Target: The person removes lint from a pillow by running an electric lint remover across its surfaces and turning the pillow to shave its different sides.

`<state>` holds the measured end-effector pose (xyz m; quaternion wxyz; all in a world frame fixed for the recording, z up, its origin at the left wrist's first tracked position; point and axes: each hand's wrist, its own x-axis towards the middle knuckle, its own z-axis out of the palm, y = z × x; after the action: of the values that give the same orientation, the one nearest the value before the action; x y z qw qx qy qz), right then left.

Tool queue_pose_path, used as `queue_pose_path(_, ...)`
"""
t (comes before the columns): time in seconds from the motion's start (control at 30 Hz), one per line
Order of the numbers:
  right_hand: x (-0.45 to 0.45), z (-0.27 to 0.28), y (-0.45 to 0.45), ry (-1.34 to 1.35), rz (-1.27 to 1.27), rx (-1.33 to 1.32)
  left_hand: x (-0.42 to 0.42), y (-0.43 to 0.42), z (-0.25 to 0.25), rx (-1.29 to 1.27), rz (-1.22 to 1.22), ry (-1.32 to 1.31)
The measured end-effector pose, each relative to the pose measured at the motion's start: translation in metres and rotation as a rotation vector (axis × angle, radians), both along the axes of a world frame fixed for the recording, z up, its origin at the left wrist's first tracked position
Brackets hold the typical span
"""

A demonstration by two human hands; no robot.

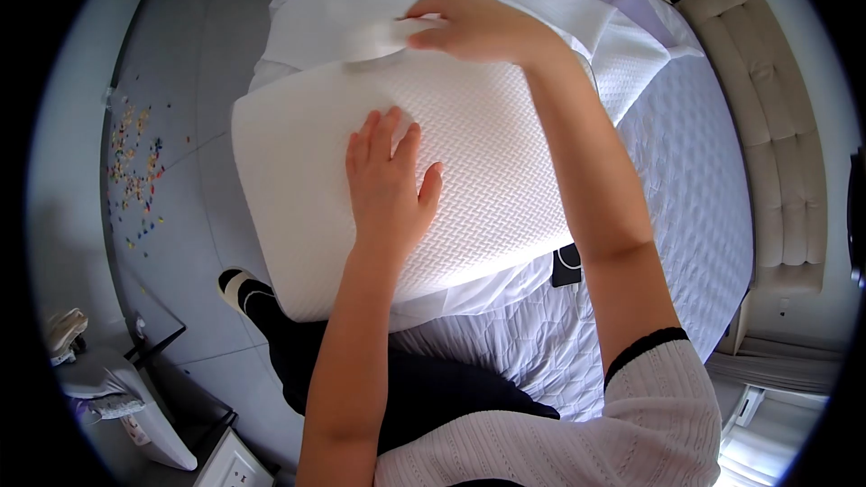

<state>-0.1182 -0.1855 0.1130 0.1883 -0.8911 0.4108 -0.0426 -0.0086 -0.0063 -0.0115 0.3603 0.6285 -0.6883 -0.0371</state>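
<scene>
Pale grey floor (pixel 216 207) runs along the left of a bed whose grey quilted cover (pixel 690 153) spreads to the right, as far as a padded beige headboard (pixel 771 126). On the near-left part of the bed lies a white pillow (pixel 487 153) with a woven zigzag texture, tilted a little in the scene and lying broad side up.

Flat on the pillow, left of its middle, rests the left hand (pixel 388 176), palm down, fingers loosely spread and thumb set wide to the right; it grasps nothing. Farther off, at the pillow's far edge, the right hand (pixel 478 27) has its thumb and fingers curved to the left in a narrow pinch on a blurred white object (pixel 374 41). The blur hides that object's exact shape; it sits just left of the fingertips, over the pillow's far border and beyond the left hand.

White cloth (pixel 307 32) lies rumpled past the pillow's far edge and continues to the right. The pillow's left edge faces the floor, where small coloured pieces (pixel 135 162) are scattered well to the left. Near the pillow's right corner, a black device (pixel 566 266) with a white cable lies on the bed, partly tucked beneath the edge. The person's dark-trousered lap (pixel 451 397) borders the near side.
</scene>
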Motion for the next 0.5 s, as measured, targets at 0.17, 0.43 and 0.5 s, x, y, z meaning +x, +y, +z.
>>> queue_pose_path(0.17,0.009,0.003,-0.007,-0.012,0.023,0.008,0.002,0.001,0.001,-0.008,-0.004,0.013)
queue_pose_path(0.43,-0.053,0.006,-0.017,0.263,-0.363,-0.084,0.000,0.000,0.000,-0.014,0.002,0.014)
queue_pose_path(0.5,-0.055,-0.002,-0.008,0.144,-0.309,-0.106,-0.001,0.000,0.000,-0.013,0.004,0.010)
